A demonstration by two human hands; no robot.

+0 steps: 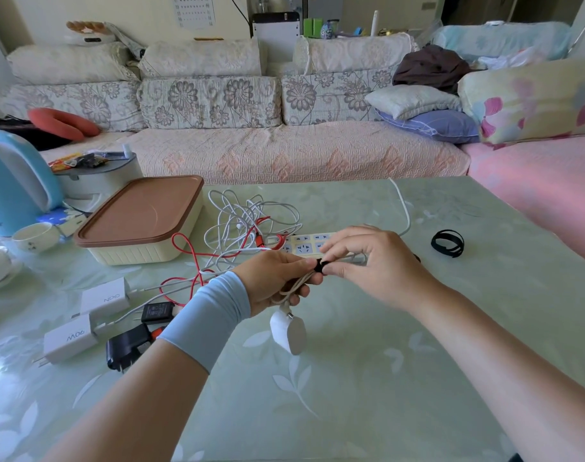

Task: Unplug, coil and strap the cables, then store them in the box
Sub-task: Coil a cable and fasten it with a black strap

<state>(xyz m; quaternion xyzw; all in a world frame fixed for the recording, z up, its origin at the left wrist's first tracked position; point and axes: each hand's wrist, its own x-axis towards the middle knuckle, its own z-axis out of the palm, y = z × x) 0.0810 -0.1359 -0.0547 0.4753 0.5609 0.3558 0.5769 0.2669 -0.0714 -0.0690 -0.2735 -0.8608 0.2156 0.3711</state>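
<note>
You can read "GaN" on the far white charger (pixel 106 296) at your left on the tabletop (pixel 384 378). The near white charger (pixel 71 340) reads "90W". Both prints lie upside down to you.

My left hand (pixel 274 281) grips a coiled pale cable (pixel 292 288) above the worktop (pixel 367 395), and a white round charger (pixel 289 331) hangs below it. My right hand (pixel 367 258) pinches a black strap (pixel 319 265) at the coil. Behind lie tangled white and red cables (pixel 247 221), a power strip (pixel 309 243) and the closed box (pixel 141 225). A spare strap (pixel 447 243) lies at the right.
</note>
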